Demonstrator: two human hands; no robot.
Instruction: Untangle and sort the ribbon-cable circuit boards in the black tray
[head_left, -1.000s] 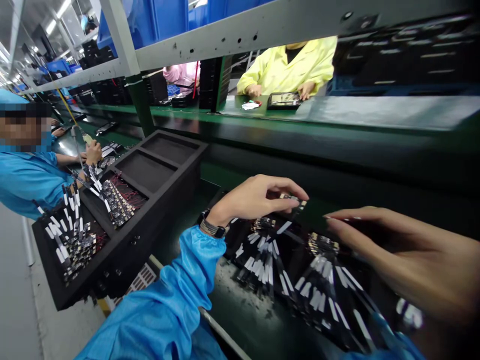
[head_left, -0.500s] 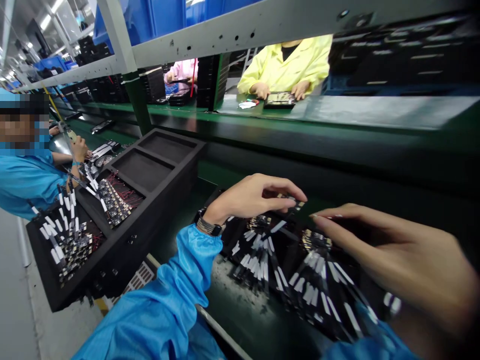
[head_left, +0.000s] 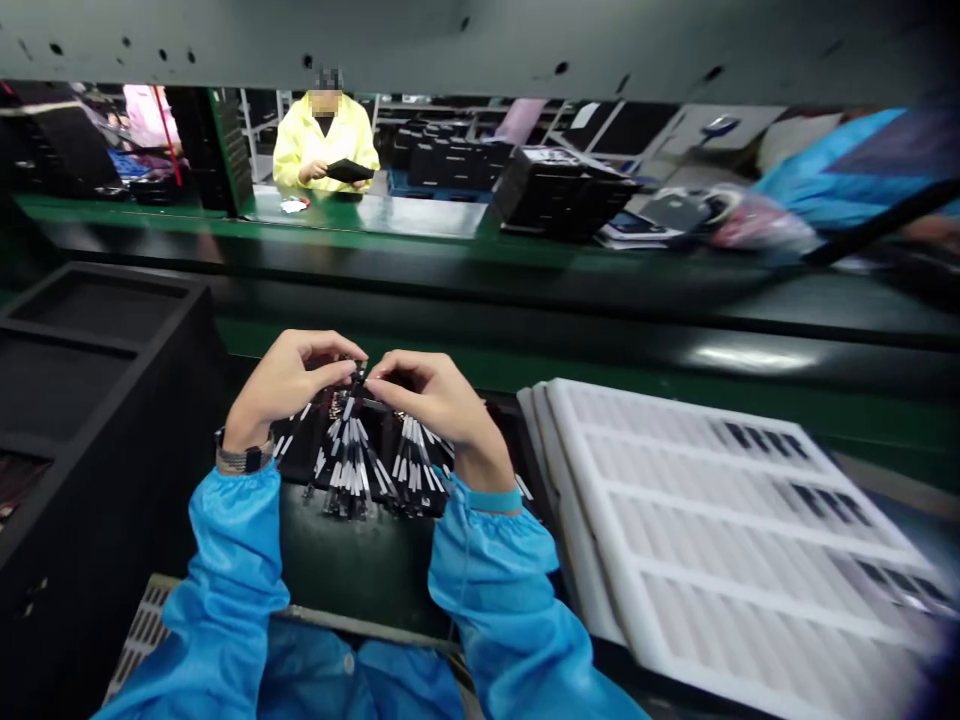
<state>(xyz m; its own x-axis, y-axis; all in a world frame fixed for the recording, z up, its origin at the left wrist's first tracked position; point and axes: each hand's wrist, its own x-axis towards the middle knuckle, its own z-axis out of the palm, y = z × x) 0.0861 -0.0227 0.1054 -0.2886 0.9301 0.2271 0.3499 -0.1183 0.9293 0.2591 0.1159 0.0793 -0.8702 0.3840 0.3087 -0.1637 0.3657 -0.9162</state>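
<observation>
My left hand (head_left: 294, 385) is closed in a pinch on a small circuit board (head_left: 360, 368), held above the dark tray in front of me. My right hand (head_left: 435, 395) meets it from the other side, its thumb and forefinger pinched at the board's edge; what lies between those fingertips is too small to tell. Below the hands, black flex cables with white labels (head_left: 351, 450) fan toward me in a bundle. A second fan of labelled cables (head_left: 416, 465) lies to its right, partly behind my right wrist.
A black foam box with compartments (head_left: 169, 350) stands at the left. Stacked white slotted trays (head_left: 637, 540) lie at the right, the top one holding several dark pieces (head_left: 765, 440). Across the line, a person in yellow (head_left: 326, 140) holds a dark flat piece near stacked black trays (head_left: 555, 195).
The view has swung right, bringing the white trays in. My right hand has come over to my left hand and now meets it at the circuit board.
</observation>
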